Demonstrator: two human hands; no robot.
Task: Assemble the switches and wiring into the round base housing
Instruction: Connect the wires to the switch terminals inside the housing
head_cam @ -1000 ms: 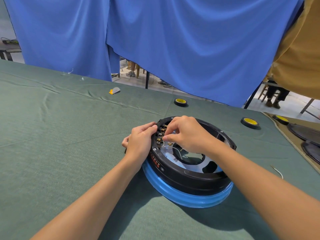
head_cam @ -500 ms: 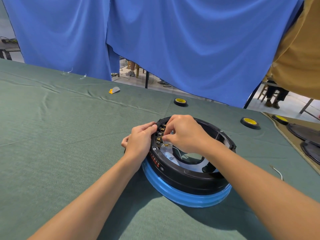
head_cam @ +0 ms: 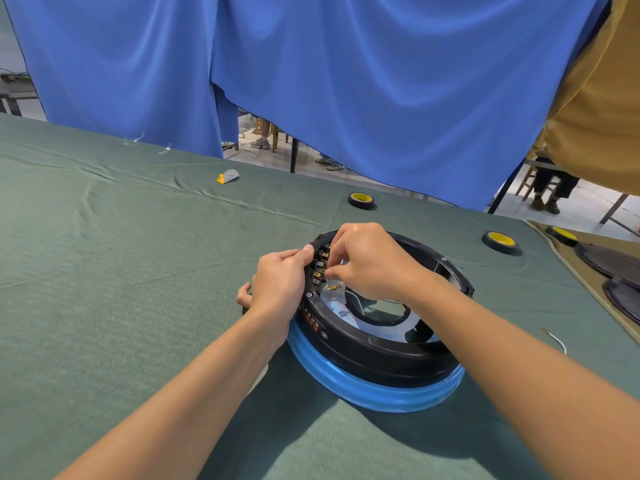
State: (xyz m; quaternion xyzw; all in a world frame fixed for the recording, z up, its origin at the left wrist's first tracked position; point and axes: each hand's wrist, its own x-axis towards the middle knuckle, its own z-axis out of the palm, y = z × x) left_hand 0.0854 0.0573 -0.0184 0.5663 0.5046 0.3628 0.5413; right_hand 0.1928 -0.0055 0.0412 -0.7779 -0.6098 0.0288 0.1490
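Observation:
The round black base housing (head_cam: 374, 351) with a blue lower ring lies on the green cloth, open side up. A row of switches with brass terminals (head_cam: 318, 271) sits inside its left wall. My left hand (head_cam: 277, 285) grips the outside of that wall, thumb on the rim. My right hand (head_cam: 367, 261) reaches inside, fingertips pinched at the terminals; what they pinch is hidden. A white wire (head_cam: 356, 299) with a brass connector lies on the housing floor below my right hand.
Rolls of black tape with yellow cores (head_cam: 361, 200) (head_cam: 500, 241) (head_cam: 561, 234) lie behind the housing. A loose white wire (head_cam: 557, 341) lies to the right. Dark round parts (head_cam: 613, 261) sit at the right edge. A small yellow-grey piece (head_cam: 228, 176) lies far left. A blue curtain hangs behind.
My right hand has shifted slightly upward along the row of terminals. My left hand and the housing have stayed in place.

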